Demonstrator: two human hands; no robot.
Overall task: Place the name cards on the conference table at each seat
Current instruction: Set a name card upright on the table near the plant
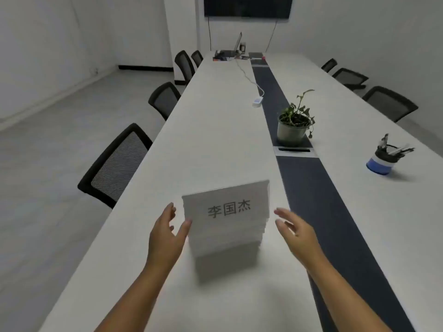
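The left hand (165, 232) is sitting spread at the left edge of the stack of name cards (226, 226), its thumb tip touching the front card's edge, the other fingers curled loosely and gripping nothing. The right hand (298, 232) is hovering just beside the stack's right side, fingers spread wide, not touching it.

The front card is showing three dark printed characters, 李国杰, on plain white stock. The cards are rectangular, packed tightly, and are leaning back slightly as one block near the close end of the worktop (211, 130).

The worktop is long, smooth and white, with a dark grey strip (318, 200) running down its middle and a silver cable hatch (294, 150) set into it. A potted plant (293, 124) in a pale round pot is standing on the strip, a blue and white pen holder (381, 161) is sitting to the right, and a white adapter (257, 102) is trailing a cable. Black mesh chairs (117, 165) are lining both sides. A dark screen (248, 6) is hanging on the far white wall above a laptop (236, 45).
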